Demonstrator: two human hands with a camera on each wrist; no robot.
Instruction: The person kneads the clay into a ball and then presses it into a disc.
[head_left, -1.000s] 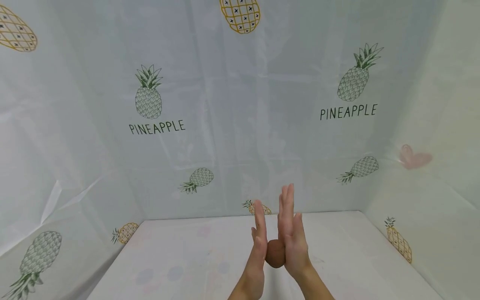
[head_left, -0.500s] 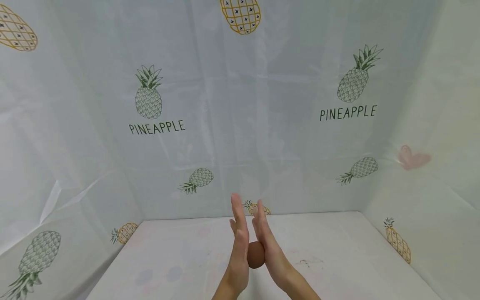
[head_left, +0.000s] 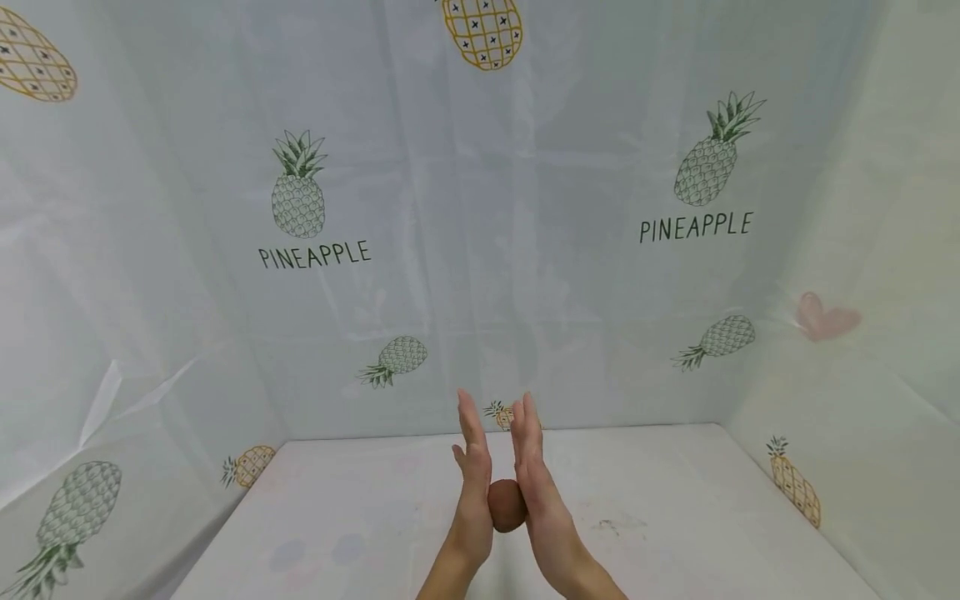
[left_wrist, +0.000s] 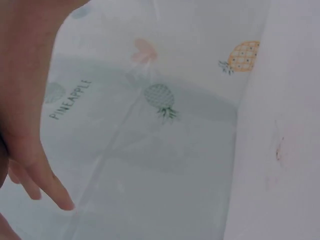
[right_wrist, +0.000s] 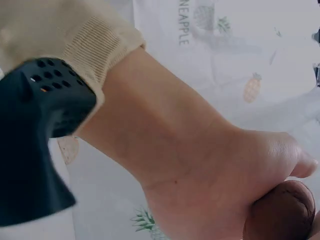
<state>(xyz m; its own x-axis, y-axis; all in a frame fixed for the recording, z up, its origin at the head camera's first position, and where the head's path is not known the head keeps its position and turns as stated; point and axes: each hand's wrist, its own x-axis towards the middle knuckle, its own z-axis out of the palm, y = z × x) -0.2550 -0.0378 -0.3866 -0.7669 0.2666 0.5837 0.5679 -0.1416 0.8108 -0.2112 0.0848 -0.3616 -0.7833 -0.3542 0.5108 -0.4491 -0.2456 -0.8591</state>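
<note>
In the head view a brown ball (head_left: pixel 507 506), smooth and clay-like, sits between my two palms above the white table. My left hand (head_left: pixel 473 492) lies flat along its left side, fingers straight and pointing up and away. Against the other side presses my right hand (head_left: pixel 546 508), its fingers also straight. The fingertips of the two hands stand apart. The right wrist view has the ball (right_wrist: pixel 282 212) at its lower right corner, with a crease on its surface, against the right palm (right_wrist: pixel 215 175). In the left wrist view, part of a hand (left_wrist: pixel 25 125) shows at the left edge; the ball is hardly visible.
The white tabletop (head_left: pixel 337 500) bears faint coloured spots and a small reddish-brown smear (head_left: pixel 611 527) to the right of the hands. Pale sheeting (head_left: pixel 480 250) printed with pineapples encloses the back and sides. A dark device (right_wrist: pixel 40 135) appears beside the beige sleeve (right_wrist: pixel 100 40).
Both hands and the ball have shifted left, mostly in the first half second. The right hand slid back toward the body against the left, then slightly forward again. The ball stays between the palms.
</note>
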